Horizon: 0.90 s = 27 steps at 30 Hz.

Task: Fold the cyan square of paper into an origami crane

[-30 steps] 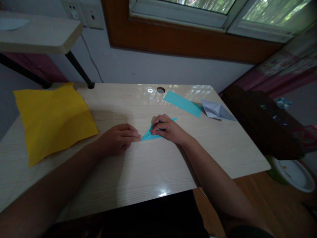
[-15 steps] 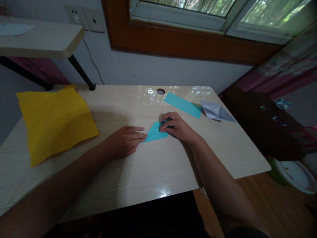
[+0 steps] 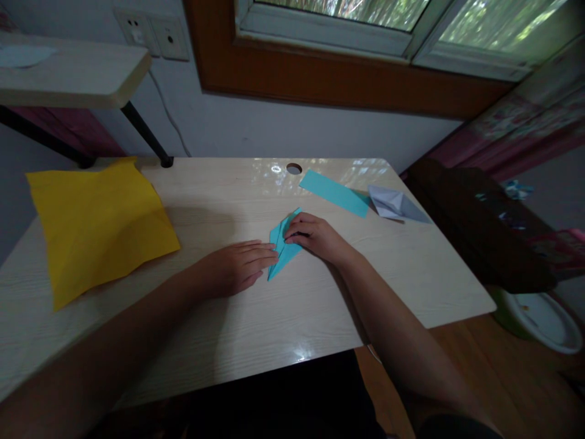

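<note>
A folded piece of light-blue paper [image 3: 289, 251] lies slanted on the desk between my hands, with crease lines running along it. My left hand [image 3: 237, 266] lies flat, fingers stretched out, its fingertips on the paper's left edge. From the right, my right hand [image 3: 317, 238] has its thumb and fingers bent together on the paper's upper part. Those fingers hide some of the sheet.
The pale desk [image 3: 292, 323] holds a large yellow sheet [image 3: 103, 231] at left. Toward the back right lie a light-blue paper strip [image 3: 334, 193] and a folded white paper piece [image 3: 388, 201]. A raised shelf [image 3: 82, 73] stands at back left.
The blue folded paper has turned, so it now slants more steeply, one point toward me and one away. My right hand has shifted slightly left; my left fingers lie further over the paper.
</note>
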{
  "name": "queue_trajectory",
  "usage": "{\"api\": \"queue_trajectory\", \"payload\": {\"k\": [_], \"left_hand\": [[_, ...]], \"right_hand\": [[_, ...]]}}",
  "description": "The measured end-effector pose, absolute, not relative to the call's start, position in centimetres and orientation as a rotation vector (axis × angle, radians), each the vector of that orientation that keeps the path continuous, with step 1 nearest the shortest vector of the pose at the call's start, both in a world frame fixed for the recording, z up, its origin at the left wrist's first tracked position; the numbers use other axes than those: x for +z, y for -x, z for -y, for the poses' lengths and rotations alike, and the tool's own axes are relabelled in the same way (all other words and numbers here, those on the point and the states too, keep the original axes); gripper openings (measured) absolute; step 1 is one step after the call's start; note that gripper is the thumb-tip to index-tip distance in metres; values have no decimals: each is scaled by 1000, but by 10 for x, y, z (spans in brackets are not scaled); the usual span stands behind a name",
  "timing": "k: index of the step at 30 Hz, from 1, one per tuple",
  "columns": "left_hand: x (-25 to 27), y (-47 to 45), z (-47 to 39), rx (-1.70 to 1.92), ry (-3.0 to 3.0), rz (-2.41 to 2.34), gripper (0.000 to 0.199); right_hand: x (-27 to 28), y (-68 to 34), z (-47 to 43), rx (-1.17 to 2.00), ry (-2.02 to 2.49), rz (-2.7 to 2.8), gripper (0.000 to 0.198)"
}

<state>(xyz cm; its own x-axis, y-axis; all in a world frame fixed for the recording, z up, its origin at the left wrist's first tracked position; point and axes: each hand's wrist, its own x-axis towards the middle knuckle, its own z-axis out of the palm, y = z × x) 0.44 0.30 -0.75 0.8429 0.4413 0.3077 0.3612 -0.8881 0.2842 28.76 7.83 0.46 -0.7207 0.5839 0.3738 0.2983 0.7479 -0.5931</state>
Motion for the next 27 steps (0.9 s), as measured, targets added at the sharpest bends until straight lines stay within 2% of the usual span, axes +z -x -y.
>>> {"api": "queue_trajectory", "payload": {"k": [6, 15, 23, 27], "left_hand": [[-8, -9, -3, 554, -2834, -627, 45], [-4, -19, 4, 572, -2863, -684, 40], [-1, -20, 4, 559, -2866, -707, 36], [-1, -21, 5, 550, -2876, -715, 37]], "right_hand": [[1, -277, -75, 657, 662, 2379, 11], [4, -292, -84, 431, 784, 2376, 9], [6, -282, -79, 510, 780, 2392, 14], [9, -272, -73, 617, 860, 2319, 23]]}}
